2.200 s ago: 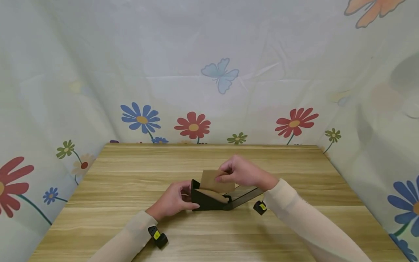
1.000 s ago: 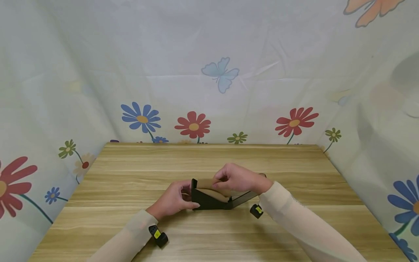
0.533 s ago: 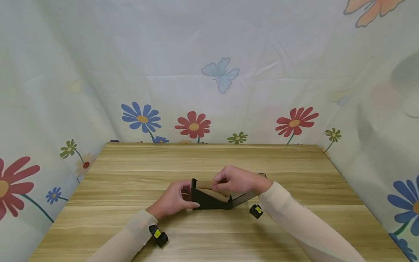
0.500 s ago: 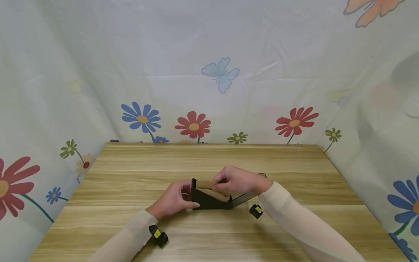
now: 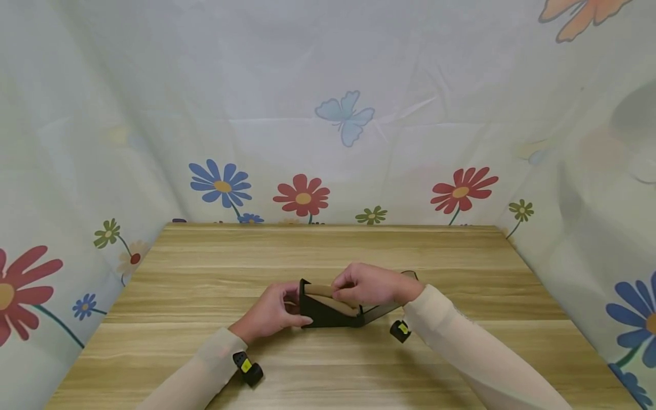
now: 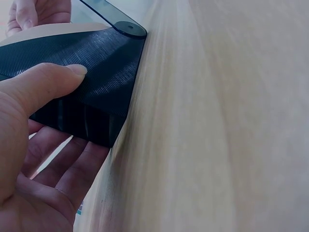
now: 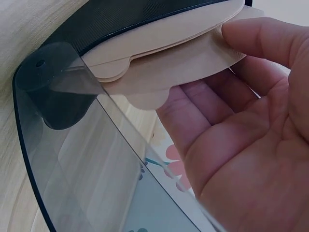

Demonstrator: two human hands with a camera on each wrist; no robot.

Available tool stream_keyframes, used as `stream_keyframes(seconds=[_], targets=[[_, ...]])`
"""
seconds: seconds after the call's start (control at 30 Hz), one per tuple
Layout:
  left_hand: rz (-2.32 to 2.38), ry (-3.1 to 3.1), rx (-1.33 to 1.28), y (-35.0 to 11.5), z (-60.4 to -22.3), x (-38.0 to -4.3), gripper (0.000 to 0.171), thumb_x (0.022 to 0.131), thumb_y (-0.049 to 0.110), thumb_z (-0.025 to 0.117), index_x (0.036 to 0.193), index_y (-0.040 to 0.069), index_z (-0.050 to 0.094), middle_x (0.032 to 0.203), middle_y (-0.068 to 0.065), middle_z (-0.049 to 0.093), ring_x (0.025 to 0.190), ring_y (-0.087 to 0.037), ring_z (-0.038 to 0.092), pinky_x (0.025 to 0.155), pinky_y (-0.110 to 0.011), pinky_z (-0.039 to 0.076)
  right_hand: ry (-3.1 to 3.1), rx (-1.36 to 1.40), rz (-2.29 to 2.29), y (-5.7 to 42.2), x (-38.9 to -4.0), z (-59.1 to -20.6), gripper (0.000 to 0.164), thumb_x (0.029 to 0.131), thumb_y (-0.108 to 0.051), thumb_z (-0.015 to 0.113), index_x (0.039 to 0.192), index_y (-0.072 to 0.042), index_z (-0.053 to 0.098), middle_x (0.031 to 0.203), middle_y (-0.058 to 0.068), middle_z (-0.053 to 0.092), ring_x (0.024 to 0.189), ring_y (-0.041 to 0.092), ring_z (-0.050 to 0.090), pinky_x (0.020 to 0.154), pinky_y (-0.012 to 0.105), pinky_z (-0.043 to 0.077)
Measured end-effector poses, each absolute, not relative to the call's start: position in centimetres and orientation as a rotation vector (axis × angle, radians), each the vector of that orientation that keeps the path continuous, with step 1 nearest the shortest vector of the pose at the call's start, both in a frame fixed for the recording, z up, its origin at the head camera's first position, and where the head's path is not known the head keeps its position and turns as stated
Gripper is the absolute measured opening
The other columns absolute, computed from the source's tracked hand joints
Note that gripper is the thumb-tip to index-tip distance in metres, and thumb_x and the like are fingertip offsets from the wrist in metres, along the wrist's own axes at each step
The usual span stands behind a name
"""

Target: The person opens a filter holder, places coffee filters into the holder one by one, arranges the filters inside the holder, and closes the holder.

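A black ribbed box with a see-through lid swung away to the right rests on the table. In it lies a stack of brown paper coffee filters, their rounded tabs toward the hinge. My left hand grips the box's left end, thumb on the near side and fingers around the end wall. With thumb and fingers, my right hand pinches a coffee filter beside the stack, partly inside the box. The filter's lower part is hidden in the head view.
The wood-grain table stretches around both hands. Behind it and at both sides hangs a pale cloth printed with flowers and butterflies. A small black wrist camera hangs at the left sleeve, another camera at the right.
The right hand has come down and slightly left, lowering the pinched coffee filter from standing well above the box to just over its rim. The left hand and box have stayed put.
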State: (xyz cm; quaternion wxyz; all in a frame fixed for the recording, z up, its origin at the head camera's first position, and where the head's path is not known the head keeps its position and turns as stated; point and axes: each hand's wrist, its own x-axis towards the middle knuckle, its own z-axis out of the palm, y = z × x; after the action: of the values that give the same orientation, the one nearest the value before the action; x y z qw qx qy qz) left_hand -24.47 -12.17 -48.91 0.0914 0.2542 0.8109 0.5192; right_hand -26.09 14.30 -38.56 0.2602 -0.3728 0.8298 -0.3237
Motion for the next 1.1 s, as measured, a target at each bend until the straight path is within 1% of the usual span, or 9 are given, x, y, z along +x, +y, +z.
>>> stream_keyframes(seconds=[0.13, 0.3, 0.6, 0.7, 0.87, 1.0, 1.1], targets=[[1.529, 2.426, 0.755, -12.18, -48.80, -24.44, 0.037, 0.078, 0.022, 0.091, 0.109, 0.025, 0.070, 0.102, 0.008, 0.073, 0.094, -0.015, 0.068, 0.088, -0.026, 0.055, 2.242, -1.007, -0.860, 14.20, -26.11, -38.60, 0.030, 0.105, -0.014, 0.056, 0.077, -0.009, 0.064, 0.062, -0.007, 0.044, 0.054, 0.007, 0.040, 0.057, 0.024, 0.036], [1.534, 2.425, 0.766, -12.20, -48.75, -24.45, 0.037, 0.078, 0.023, 0.091, 0.108, 0.025, 0.070, 0.102, 0.007, 0.073, 0.093, -0.015, 0.068, 0.089, -0.025, 0.056, 2.236, -1.009, -0.839, 14.06, -26.04, -38.48, 0.030, 0.106, -0.013, 0.053, 0.077, -0.008, 0.063, 0.063, -0.008, 0.042, 0.054, 0.007, 0.038, 0.057, 0.023, 0.035], [1.528, 2.431, 0.773, -12.31, -48.76, -24.53, 0.035, 0.078, 0.027, 0.091, 0.106, 0.027, 0.069, 0.102, 0.008, 0.072, 0.094, -0.015, 0.067, 0.089, -0.026, 0.056, 2.238, -0.981, -0.783, 14.06, -25.93, -38.40, 0.028, 0.106, -0.014, 0.050, 0.086, -0.014, 0.070, 0.064, -0.009, 0.042, 0.054, 0.007, 0.038, 0.056, 0.024, 0.035], [1.525, 2.433, 0.772, -12.29, -48.80, -24.56, 0.035, 0.078, 0.026, 0.091, 0.105, 0.027, 0.070, 0.102, 0.008, 0.072, 0.094, -0.015, 0.067, 0.089, -0.026, 0.056, 2.233, -0.997, -0.764, 13.96, -25.87, -38.45, 0.029, 0.106, -0.012, 0.048, 0.087, -0.011, 0.070, 0.063, -0.008, 0.041, 0.055, 0.008, 0.037, 0.057, 0.024, 0.035], [1.532, 2.424, 0.765, -12.25, -48.82, -24.51, 0.035, 0.078, 0.024, 0.091, 0.105, 0.027, 0.070, 0.102, 0.008, 0.073, 0.094, -0.015, 0.068, 0.089, -0.025, 0.056, 2.205, -0.980, -0.765, 13.79, -25.71, -38.54, 0.030, 0.105, -0.010, 0.043, 0.095, -0.007, 0.071, 0.063, -0.008, 0.040, 0.054, 0.008, 0.036, 0.059, 0.024, 0.035], [1.536, 2.419, 0.761, -12.27, -48.87, -24.48, 0.035, 0.078, 0.024, 0.091, 0.106, 0.027, 0.070, 0.103, 0.007, 0.073, 0.095, -0.015, 0.068, 0.089, -0.025, 0.056, 2.194, -0.929, -0.780, 13.72, -25.63, -38.56, 0.033, 0.104, -0.010, 0.040, 0.099, -0.007, 0.072, 0.060, -0.008, 0.038, 0.052, 0.010, 0.033, 0.057, 0.026, 0.033], [1.538, 2.417, 0.761, -12.27, -48.89, -24.45, 0.035, 0.078, 0.024, 0.091, 0.107, 0.026, 0.070, 0.103, 0.007, 0.073, 0.095, -0.015, 0.068, 0.089, -0.025, 0.056, 2.196, -0.897, -0.785, 13.67, -25.54, -38.57, 0.034, 0.103, -0.010, 0.039, 0.099, -0.008, 0.072, 0.060, -0.008, 0.036, 0.051, 0.011, 0.031, 0.057, 0.027, 0.031]])
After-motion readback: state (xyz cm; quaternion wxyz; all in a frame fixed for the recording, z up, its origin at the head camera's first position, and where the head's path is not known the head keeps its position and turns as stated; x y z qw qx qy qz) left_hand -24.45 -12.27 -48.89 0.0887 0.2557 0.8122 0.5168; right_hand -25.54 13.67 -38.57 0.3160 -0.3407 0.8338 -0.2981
